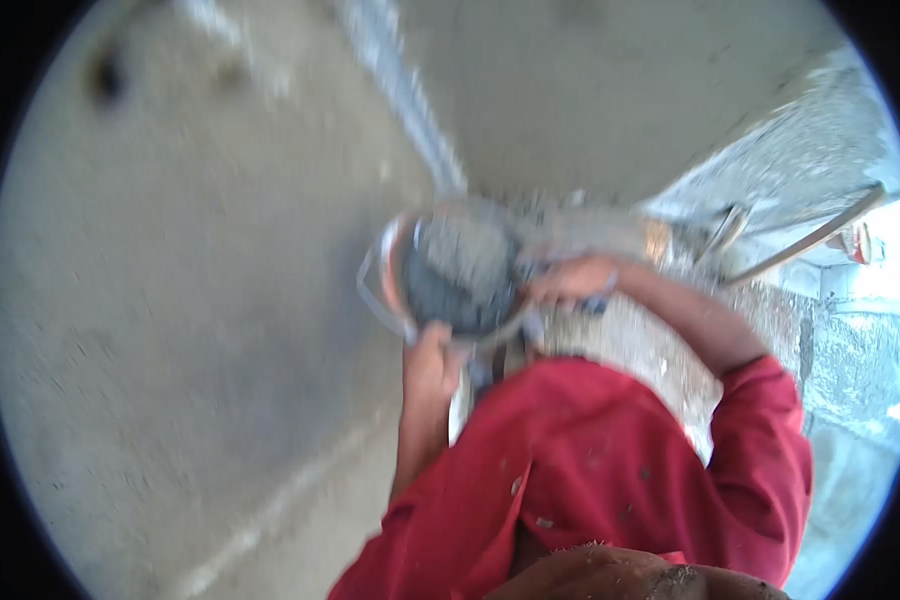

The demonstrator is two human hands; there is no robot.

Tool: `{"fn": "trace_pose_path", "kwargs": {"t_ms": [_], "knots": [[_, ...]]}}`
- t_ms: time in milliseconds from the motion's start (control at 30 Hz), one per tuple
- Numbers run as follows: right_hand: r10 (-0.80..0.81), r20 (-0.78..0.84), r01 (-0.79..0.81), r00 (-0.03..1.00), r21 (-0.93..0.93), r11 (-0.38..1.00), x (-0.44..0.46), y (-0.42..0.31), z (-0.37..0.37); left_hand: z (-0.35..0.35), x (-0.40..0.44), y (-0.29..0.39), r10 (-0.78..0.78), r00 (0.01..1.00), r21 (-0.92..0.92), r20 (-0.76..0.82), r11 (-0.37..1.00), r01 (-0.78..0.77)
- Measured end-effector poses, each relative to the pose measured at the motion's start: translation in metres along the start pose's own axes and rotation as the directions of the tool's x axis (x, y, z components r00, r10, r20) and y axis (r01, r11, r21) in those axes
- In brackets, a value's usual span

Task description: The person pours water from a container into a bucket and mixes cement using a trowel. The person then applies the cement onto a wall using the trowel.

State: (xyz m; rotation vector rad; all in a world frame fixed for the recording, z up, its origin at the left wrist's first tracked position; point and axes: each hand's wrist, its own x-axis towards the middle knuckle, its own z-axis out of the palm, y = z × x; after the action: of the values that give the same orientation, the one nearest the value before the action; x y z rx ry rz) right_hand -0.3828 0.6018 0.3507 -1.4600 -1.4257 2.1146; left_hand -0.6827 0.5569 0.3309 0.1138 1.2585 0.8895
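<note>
A round bucket point(395, 275) stands out in front of my body, holding wet grey mortar point(465, 260). My left hand point(433, 350) is closed on the near left part of its rim. At the right side of the bucket, my right hand point(575, 280) has its fingers over the rim beside the mortar; they are blurred, and something dark blue shows under them. What the right fingers grip cannot be made out.
Bare grey plaster point(200, 260) fills the left and top, with a pale strip point(400, 85) running down to the bucket. To the right are a curved pole or hose point(815, 240), a small reddish container point(856, 243) and a rough pale ledge point(790, 140).
</note>
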Motion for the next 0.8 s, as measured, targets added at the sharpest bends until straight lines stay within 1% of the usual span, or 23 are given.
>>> {"fn": "trace_pose_path", "kwargs": {"t_ms": [33, 67, 100, 133, 167, 200, 233, 300, 333, 367, 400, 433, 467, 500, 533, 567, 600, 633, 667, 700, 733, 767, 800], "knots": [[-0.049, 0.012, 0.048, 0.999, 0.036, 0.998, 0.01, 0.019, 0.006, -0.01, 0.007, -0.005, 0.018, 0.998, 0.02, -0.055, 1.0, -0.017], [-0.131, -0.143, 0.151, 0.981, 0.141, 0.979, -0.009, -0.009, 0.011, -0.035, 0.034, -0.016, 0.048, 0.999, 0.052, -0.017, 0.998, -0.047], [-0.325, -0.187, 0.352, 0.927, 0.138, 0.926, -0.017, -0.021, 0.005, -0.065, 0.093, -0.038, -0.065, 0.995, 0.047, 0.074, 0.997, 0.062], [-0.353, -0.166, 0.386, 0.921, 0.253, 0.887, -0.051, -0.057, 0.005, -0.093, 0.149, -0.058, -0.179, 0.97, 0.063, 0.166, 0.983, 0.171], [-0.444, -0.301, 0.519, 0.844, 0.249, 0.817, -0.084, -0.086, 0.002, -0.119, 0.199, -0.077, -0.287, 0.924, 0.098, 0.252, 0.958, 0.271], [-0.52, -0.412, 0.64, 0.749, 0.243, 0.729, -0.115, -0.111, 0.0, -0.101, 0.189, -0.062, -0.282, 0.94, 0.118, 0.193, 0.958, 0.263], [-0.571, -0.499, 0.738, 0.652, 0.245, 0.629, -0.145, -0.134, 0.005, -0.067, 0.164, -0.037, -0.213, 0.96, 0.11, 0.184, 0.975, 0.196], [-0.681, -0.64, 0.874, 0.355, -0.032, 0.486, -0.228, -0.187, 0.024, -0.039, 0.131, -0.017, -0.132, 0.974, 0.088, 0.184, 0.989, 0.117], [-0.724, -0.669, 0.893, 0.168, -0.208, 0.4, -0.258, -0.214, 0.032, -0.034, 0.121, -0.009, -0.112, 0.975, 0.084, 0.19, 0.992, 0.097], [-0.761, -0.647, 0.845, -0.054, -0.435, 0.311, -0.29, -0.233, 0.039, -0.033, 0.113, -0.005, -0.095, 0.976, 0.082, 0.195, 0.993, 0.081], [-0.773, -0.568, 0.749, -0.282, -0.634, 0.193, -0.321, -0.252, 0.046, -0.034, 0.108, -0.001, -0.085, 0.976, 0.084, 0.198, 0.994, 0.07], [-0.744, -0.442, 0.581, -0.501, -0.809, 0.089, -0.351, -0.27, 0.049, -0.034, 0.103, 0.003, -0.071, 0.978, 0.086, 0.197, 0.995, 0.054], [-0.714, -0.212, 0.309, -0.667, -0.951, -0.007, -0.387, -0.287, 0.038, -0.036, 0.104, 0.004, -0.066, 0.978, 0.086, 0.2, 0.995, 0.049], [-0.625, -0.105, 0.087, -0.773, -0.994, 0.059, -0.426, -0.297, 0.036, -0.032, 0.097, 0.008, -0.058, 0.978, 0.086, 0.2, 0.995, 0.042], [-0.547, 0.03, -0.084, -0.837, -0.994, 0.073, -0.475, -0.307, 0.025, -0.03, 0.096, 0.011, -0.049, 0.979, 0.085, 0.198, 0.996, 0.033], [-0.458, 0.171, -0.255, -0.872, -0.959, 0.127, -0.511, -0.313, 0.022, -0.029, 0.095, 0.014, -0.044, 0.98, 0.083, 0.194, 0.996, 0.028], [-0.369, 0.334, -0.422, -0.867, -0.887, 0.189, -0.542, -0.32, 0.025, -0.027, 0.094, 0.016, -0.039, 0.981, 0.082, 0.189, 0.996, 0.024], [-0.278, 0.498, -0.565, -0.822, -0.778, 0.277, -0.57, -0.323, 0.034, -0.027, 0.095, 0.017, -0.038, 0.982, 0.078, 0.184, 0.997, 0.024], [-0.192, 0.646, -0.663, -0.739, -0.645, 0.381, -0.593, -0.326, 0.048, -0.026, 0.095, 0.017, -0.036, 0.983, 0.073, 0.179, 0.997, 0.023], [-0.108, 0.77, -0.706, -0.629, -0.507, 0.494, -0.613, -0.328, 0.062, -0.025, 0.096, 0.018, -0.034, 0.985, 0.068, 0.17, 0.997, 0.023], [-0.032, 0.855, -0.696, -0.517, -0.399, 0.597, -0.625, -0.331, 0.07, -0.023, 0.097, 0.02, -0.032, 0.986, 0.064, 0.161, 0.998, 0.022], [0.026, 0.896, -0.655, -0.444, -0.344, 0.673, -0.63, -0.338, 0.073, -0.02, 0.097, 0.02, -0.034, 0.987, 0.058, 0.156, 0.998, 0.025], [0.035, 0.876, -0.629, -0.481, -0.372, 0.682, -0.625, -0.348, 0.066, -0.017, 0.097, 0.021, -0.034, 0.988, 0.052, 0.148, 0.998, 0.026]]}}
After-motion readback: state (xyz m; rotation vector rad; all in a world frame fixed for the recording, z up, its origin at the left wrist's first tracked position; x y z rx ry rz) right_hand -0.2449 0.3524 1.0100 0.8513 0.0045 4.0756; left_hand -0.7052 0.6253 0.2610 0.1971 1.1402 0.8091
